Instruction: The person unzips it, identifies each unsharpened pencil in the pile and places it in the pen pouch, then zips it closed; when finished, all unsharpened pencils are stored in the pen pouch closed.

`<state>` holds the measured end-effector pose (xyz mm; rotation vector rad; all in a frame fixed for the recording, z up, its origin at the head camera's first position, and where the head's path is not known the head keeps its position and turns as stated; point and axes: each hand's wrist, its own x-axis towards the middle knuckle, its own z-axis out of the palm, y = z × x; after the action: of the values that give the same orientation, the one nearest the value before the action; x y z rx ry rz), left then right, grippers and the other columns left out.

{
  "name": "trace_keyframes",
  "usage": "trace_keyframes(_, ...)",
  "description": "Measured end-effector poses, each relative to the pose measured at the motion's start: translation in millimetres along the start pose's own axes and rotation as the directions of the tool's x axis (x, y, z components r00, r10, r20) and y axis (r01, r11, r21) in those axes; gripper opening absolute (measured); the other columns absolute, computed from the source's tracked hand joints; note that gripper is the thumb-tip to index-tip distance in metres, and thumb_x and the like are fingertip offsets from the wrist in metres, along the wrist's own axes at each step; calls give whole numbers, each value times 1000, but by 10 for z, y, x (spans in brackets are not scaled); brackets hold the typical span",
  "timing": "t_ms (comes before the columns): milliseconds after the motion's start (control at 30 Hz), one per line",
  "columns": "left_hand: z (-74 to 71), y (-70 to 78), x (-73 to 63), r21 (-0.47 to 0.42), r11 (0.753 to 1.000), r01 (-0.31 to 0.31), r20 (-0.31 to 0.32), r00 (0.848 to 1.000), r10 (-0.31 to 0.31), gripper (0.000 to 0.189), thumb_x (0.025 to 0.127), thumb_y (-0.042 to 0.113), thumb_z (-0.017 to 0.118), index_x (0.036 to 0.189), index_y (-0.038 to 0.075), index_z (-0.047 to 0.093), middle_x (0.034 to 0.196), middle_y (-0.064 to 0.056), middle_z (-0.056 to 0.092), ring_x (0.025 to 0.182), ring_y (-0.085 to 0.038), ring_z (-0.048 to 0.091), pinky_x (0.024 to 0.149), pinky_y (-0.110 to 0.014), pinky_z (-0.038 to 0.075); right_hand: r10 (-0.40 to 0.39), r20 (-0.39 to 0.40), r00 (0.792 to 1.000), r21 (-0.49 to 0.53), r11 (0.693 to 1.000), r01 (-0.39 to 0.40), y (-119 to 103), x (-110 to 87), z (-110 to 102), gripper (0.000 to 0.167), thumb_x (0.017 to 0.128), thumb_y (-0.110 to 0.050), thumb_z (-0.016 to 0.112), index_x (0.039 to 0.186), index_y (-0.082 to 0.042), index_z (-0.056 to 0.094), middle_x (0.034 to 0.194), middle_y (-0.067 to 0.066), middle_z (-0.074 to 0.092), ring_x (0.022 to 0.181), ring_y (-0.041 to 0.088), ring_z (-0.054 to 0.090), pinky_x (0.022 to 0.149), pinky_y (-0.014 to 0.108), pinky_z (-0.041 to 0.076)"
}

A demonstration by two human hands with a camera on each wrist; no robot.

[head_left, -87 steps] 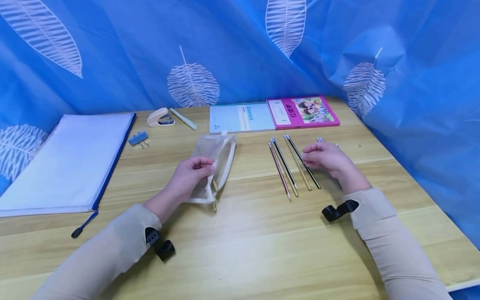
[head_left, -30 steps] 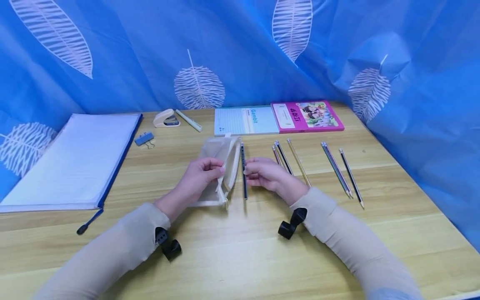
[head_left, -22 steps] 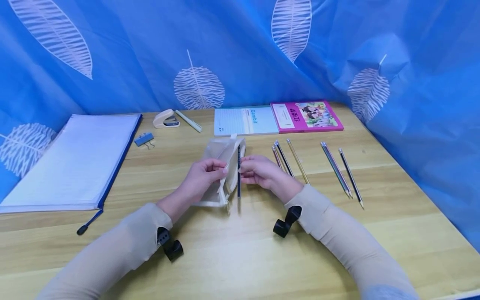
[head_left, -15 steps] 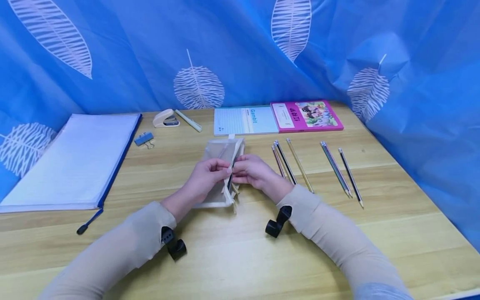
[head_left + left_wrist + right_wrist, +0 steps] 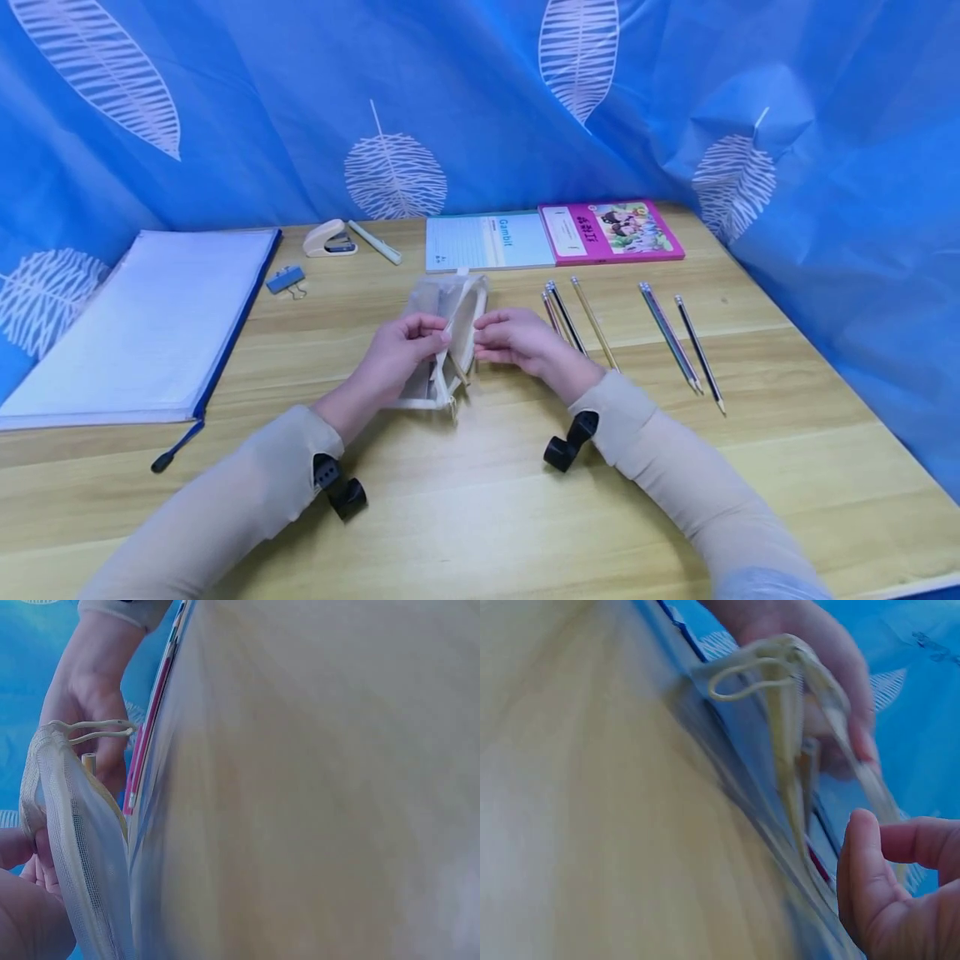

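A see-through mesh zip pouch (image 5: 435,296) with pale edging lies near the middle of the table, its mouth spread. My left hand (image 5: 393,354) pinches the near lip of its opening between thumb and fingers. At the opposite edge is my right hand (image 5: 521,342), fingers loosely bent; nothing shows between them in the right wrist view. One pencil's wooden end (image 5: 458,369) pokes out of the opening, and a dark shape shows through the mesh. Right of the pouch lie a dark red pencil (image 5: 552,312), a black pencil (image 5: 567,317) and a gold pencil (image 5: 595,322), partly behind the right hand.
Further right lie striped pencils (image 5: 670,337) and a dark pencil (image 5: 701,354). Along the back are a stapler (image 5: 318,239), a pale green pen (image 5: 375,242), a blue notebook (image 5: 483,242) and a pink book (image 5: 611,231). A binder clip (image 5: 285,278) and white document folder (image 5: 150,325) are left.
The right hand picked up a dark pencil from the right group, carried it left and put it into the pouch. It has since drawn back slightly, without the pencil. The left hand keeps its pinch.
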<state>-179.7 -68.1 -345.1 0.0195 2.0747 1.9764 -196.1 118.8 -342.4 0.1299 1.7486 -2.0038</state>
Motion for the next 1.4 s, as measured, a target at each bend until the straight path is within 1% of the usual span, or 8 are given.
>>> trace_keyframes(267,-110,9,-3,-5,1000,-7,-34,999,7,30,86,4,62,114,-3,56,87,2,56,78,-8,53,68,-18,47,-57,2,998,-35,998,57,-186,-259,-630,21,89,5,48,110,3,45,80,3,60,71,11,63,69,21,54)
trace_keyframes(400,-136,4,-1,0,1000,1,-42,999,-1,30,86,4,62,115,-3,56,88,2,56,78,-8,53,68,-18,47,-78,-5,997,-51,996,78,-212,-360,-906,19,90,5,48,108,3,44,81,4,59,71,11,63,67,20,53)
trace_keyframes(467,-150,10,-6,5,1000,5,-48,999,-5,30,86,5,62,115,-2,56,89,1,56,79,-8,53,68,-18,47,-90,-28,996,-86,992,87,-214,-394,-1011,19,89,5,49,108,3,45,82,3,59,71,11,63,68,20,53)
trace_keyframes(600,-172,22,-18,10,1000,11,-61,998,-11,30,86,6,62,115,-1,56,90,1,55,80,-9,52,69,-19,46,-105,-113,988,-244,967,75,-203,-446,-1206,26,89,1,53,112,6,44,84,0,59,73,9,62,71,21,53)
trace_keyframes(700,-189,27,-32,17,1000,17,-70,997,-16,30,87,7,62,116,0,56,92,1,55,81,-9,52,70,-19,46,-111,-177,978,-362,931,40,-183,-467,-1334,34,88,-2,56,117,8,42,85,-2,59,75,8,61,73,22,53)
trace_keyframes(867,-214,32,-53,28,999,24,-76,997,-22,29,87,8,62,115,1,57,93,0,54,82,-10,51,70,-19,46,-109,-234,966,-509,860,-26,-128,-454,-1463,44,83,-6,65,118,9,43,86,-2,59,74,7,60,72,23,53)
trace_keyframes(1067,-215,27,-52,23,1000,18,-77,997,-16,29,87,7,62,115,0,57,91,1,54,81,-9,51,69,-19,45,-115,-254,960,-663,744,-86,-89,-395,-1485,45,77,-13,73,113,3,51,85,5,54,71,12,55,66,25,51)
trace_keyframes(1400,-213,29,-56,22,1000,21,-76,997,-20,30,87,8,61,116,0,57,92,1,54,82,-9,51,70,-19,46,-96,-283,954,-808,560,-183,-161,-369,-1392,31,78,-12,62,106,1,54,93,12,55,70,16,54,61,26,48)
